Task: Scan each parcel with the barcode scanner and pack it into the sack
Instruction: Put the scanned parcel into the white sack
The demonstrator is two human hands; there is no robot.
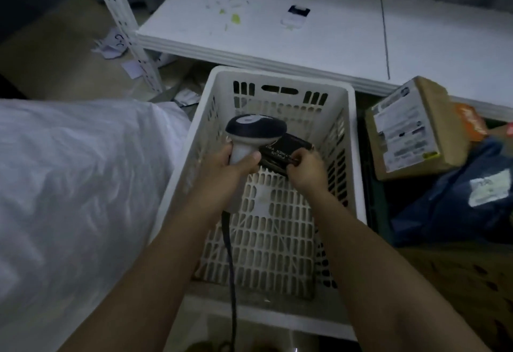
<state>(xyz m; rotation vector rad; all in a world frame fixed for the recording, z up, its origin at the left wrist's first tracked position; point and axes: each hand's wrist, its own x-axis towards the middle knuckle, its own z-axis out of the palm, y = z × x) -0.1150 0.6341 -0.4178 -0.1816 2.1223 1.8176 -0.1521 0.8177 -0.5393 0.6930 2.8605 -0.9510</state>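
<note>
Small black parcel (286, 154), pinched in the right hand (306, 167): pale lettering, upside down from here, partly covered; "FOCUS" seems readable, the rest uncertain. Paper scrap (118, 42) on the floor by the shelf post: handwritten mark, roughly "C-2". Cardboard box (408, 126): white shipping label, print too blurred. Blue bag (458, 199): white label, illegible.

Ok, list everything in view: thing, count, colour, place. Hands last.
barcode scanner: 1, white with dark head, over the crate
small parcel: 1, black, beside the scanner head
crate: 1, white slotted, centre floor
sack: 1, white, left
cardboard box: 1, brown, labelled, right
poly bag: 1, dark blue, labelled, lower right
shelf board: 1, white, top
small device: 1, white and dark, on the shelf board
left hand: grips the scanner handle
right hand: pinches the small parcel
</note>
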